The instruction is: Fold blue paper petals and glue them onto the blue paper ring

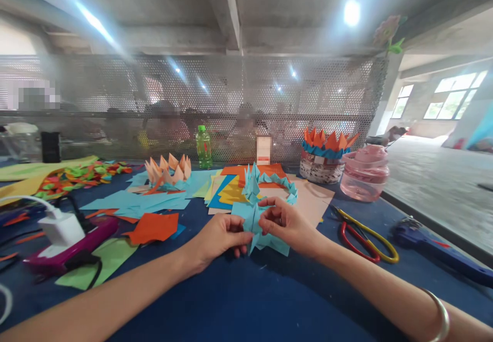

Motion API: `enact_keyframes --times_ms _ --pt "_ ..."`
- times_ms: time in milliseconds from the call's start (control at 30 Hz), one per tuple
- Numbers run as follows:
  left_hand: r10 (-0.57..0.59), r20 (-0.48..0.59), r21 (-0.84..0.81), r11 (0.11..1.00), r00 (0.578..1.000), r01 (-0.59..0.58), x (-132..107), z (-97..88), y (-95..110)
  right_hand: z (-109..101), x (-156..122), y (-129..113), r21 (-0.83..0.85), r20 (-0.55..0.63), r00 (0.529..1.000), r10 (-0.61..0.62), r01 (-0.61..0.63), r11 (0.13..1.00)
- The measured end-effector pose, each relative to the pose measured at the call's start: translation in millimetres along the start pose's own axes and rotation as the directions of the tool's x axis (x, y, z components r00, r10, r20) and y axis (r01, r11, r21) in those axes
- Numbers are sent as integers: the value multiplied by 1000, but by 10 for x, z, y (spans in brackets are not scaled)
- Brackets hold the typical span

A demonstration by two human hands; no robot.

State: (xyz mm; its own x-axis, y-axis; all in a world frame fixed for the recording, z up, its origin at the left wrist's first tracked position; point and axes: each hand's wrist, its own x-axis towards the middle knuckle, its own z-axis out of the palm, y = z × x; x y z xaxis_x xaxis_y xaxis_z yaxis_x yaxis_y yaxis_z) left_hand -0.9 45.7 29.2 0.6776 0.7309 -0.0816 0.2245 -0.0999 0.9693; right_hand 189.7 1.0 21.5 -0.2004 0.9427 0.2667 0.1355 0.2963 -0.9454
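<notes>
Both of my hands meet over the blue table at a light blue folded-paper ring (pixel 269 185) made of pointed pieces. My left hand (pixel 220 236) pinches the near edge of the ring from the left, fingers closed on the paper. My right hand (pixel 287 224) pinches a small blue folded piece against the ring from the right, fingers curled. A silver bangle (pixel 441 315) sits on my right wrist. The ring's far half stands up behind my fingers.
Loose coloured paper sheets (pixel 154 227) lie left and behind. A peach paper crown (pixel 169 170), a green bottle (pixel 203 147), an orange and blue paper crown on a basket (pixel 323 149), a pink jar (pixel 365 173), scissors (pixel 365 234), a glue gun (pixel 435 244) and a charger on a power strip (pixel 63 234) surround the work. A mesh screen stands behind.
</notes>
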Motion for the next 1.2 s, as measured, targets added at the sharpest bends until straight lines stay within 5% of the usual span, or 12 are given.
enact_keyframes --times_ms 167,833,1200 --pt "33 -106 -99 994 994 -43 -27 -8 65 30 -36 12 -160 91 995 27 -12 987" --pt "100 -77 -156 981 992 -111 -64 5 64 191 -107 -77 -403 -6 1000 18 -19 915" --pt "120 -71 -261 956 990 -134 -95 -10 81 265 -153 -124 -306 27 1000 16 -7 952"
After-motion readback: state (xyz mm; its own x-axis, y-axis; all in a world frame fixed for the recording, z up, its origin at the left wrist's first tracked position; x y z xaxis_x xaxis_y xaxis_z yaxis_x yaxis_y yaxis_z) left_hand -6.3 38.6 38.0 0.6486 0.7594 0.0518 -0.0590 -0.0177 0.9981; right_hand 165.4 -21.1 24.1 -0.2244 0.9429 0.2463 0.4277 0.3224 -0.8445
